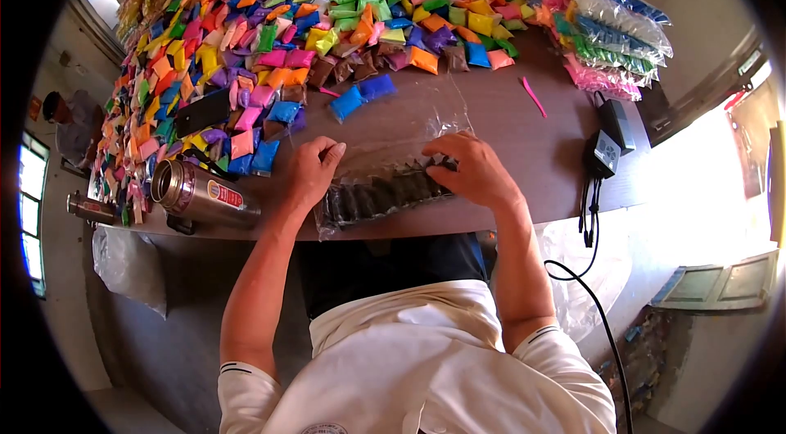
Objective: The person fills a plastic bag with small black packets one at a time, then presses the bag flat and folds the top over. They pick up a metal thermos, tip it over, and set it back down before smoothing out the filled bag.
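Note:
A clear plastic bag (385, 198) lies near the table's front edge, with a row of dark, nearly black packets inside. Its loose upper part spreads flat and see-through toward the middle of the table. My left hand (313, 172) is at the bag's left side, thumb and fingers closed together on the film. At the other end my right hand (475, 174) curls its thumb and fingers around the bag's right end, beside the last dark packet. Two blue packets (360, 97) lie just beyond the bag.
A large heap of colourful small packets (327, 16) covers the table's back and left. Filled bags (618, 33) are stacked at back right. A steel flask (205, 192), black phone (202, 111), pink stick (534, 97) and black adapters with cables (604, 154) lie around. Another person (78, 127) is at far left.

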Demonstrator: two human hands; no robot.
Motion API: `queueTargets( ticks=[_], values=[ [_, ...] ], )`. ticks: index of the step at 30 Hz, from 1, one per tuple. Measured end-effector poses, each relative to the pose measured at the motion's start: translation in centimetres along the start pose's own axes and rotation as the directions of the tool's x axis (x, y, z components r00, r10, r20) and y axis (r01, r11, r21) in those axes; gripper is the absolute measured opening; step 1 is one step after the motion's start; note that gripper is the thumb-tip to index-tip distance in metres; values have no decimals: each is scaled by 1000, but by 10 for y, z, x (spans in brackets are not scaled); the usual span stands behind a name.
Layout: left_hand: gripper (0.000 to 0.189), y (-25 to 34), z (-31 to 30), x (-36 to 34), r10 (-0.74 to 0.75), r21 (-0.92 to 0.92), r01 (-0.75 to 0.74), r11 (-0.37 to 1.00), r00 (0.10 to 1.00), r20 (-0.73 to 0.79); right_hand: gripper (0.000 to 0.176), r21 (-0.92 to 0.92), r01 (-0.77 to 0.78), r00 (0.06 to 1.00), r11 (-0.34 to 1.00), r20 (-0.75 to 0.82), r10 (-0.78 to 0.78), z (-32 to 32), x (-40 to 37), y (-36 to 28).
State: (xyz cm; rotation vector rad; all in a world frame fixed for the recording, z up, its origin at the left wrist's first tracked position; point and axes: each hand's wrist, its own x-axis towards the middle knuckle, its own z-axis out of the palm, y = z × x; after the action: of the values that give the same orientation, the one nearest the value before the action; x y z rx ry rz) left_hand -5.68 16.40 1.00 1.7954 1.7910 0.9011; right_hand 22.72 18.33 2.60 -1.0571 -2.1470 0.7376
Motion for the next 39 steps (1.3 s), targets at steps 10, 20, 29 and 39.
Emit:
queueTargets(
  ticks=[10, 20, 29, 39],
  values=[
    [19, 46, -19, -17, 320, 154, -301, 941, 940, -120, 23, -161, 48, 998, 986, -35, -54, 7, 1, 0],
    [21, 36, 37, -53, 375, 173, -364, 915, 926, -33, 22, -290, 153, 971, 945, -132, -198, 35, -6, 7],
    [18, 27, 45, -44, 201, 56, -198, 979, 977, -65, 9, -407, 98, 950, 908, -233, -207, 45, -10, 11],
    [20, 22, 47, -45, 201, 113, -191, 975, 976, -85, 13, -465, 168, 954, 869, -144, -262, 52, -1, -1]
  ],
)
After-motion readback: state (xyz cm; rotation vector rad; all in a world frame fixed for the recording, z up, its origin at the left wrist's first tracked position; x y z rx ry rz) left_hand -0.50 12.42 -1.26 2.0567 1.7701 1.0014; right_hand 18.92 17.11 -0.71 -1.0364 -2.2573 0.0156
